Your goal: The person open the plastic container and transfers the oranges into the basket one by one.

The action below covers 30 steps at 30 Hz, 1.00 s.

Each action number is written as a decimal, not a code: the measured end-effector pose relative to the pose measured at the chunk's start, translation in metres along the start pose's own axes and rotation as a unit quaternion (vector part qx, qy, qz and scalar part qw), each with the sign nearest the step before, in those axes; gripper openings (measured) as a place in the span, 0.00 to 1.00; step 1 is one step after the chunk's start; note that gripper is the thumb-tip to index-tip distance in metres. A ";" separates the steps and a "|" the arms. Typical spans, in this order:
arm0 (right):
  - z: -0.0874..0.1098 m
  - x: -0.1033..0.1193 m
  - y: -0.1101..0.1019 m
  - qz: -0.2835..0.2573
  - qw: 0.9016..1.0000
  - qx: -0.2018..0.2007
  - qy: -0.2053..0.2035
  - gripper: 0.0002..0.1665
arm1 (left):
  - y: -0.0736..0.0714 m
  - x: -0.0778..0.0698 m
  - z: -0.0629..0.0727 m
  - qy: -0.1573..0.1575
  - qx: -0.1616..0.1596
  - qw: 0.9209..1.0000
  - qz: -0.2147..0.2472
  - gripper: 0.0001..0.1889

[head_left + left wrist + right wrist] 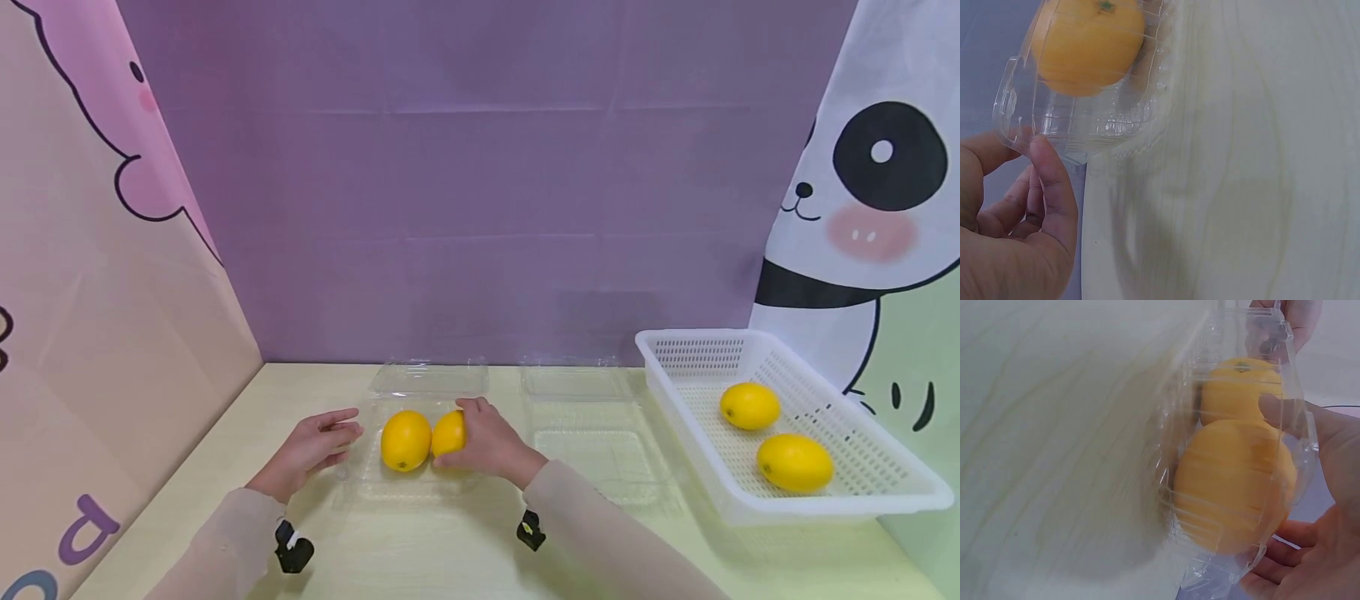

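An open clear plastic clamshell box lies on the table with two yellow lemons in its tray. My right hand grips the right lemon, thumb on the near side and fingers beyond it. The left lemon sits against it, and no hand covers it. At the box's left side is my left hand; in the left wrist view its thumb and forefinger pinch the clear rim. The right wrist view shows both lemons through the box wall, the nearer lemon looking orange.
A second open clear clamshell box lies to the right. Beyond it stands a white perforated basket holding two lemons. A purple cloth hangs behind the table, with printed panels at both sides.
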State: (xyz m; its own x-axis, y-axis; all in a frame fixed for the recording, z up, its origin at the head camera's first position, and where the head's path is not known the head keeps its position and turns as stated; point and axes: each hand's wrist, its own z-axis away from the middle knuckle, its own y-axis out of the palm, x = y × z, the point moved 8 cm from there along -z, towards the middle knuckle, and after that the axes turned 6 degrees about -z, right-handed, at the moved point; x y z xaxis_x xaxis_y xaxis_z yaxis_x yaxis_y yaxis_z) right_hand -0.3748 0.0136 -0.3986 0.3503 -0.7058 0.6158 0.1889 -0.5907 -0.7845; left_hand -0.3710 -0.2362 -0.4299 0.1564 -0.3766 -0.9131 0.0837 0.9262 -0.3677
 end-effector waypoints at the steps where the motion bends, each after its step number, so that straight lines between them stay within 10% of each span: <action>1: -0.001 0.000 0.000 0.006 1.000 -0.001 -0.003 0.58 | 0.000 0.000 -0.001 0.000 0.000 1.000 0.000 0.32; 30: -0.007 0.002 0.009 0.106 0.994 -0.006 -0.015 0.55 | 0.000 0.001 0.000 -0.015 -0.009 1.000 -0.004 0.31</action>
State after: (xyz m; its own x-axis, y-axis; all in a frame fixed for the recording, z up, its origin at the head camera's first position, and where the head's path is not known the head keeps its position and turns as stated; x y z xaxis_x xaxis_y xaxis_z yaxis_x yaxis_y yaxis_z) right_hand -0.3787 0.0036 -0.4039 0.4092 -0.8028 0.4337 0.0968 -0.4345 -0.8955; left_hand -0.3708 -0.2366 -0.4308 0.1844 -0.3844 -0.9046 0.0680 0.9231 -0.3784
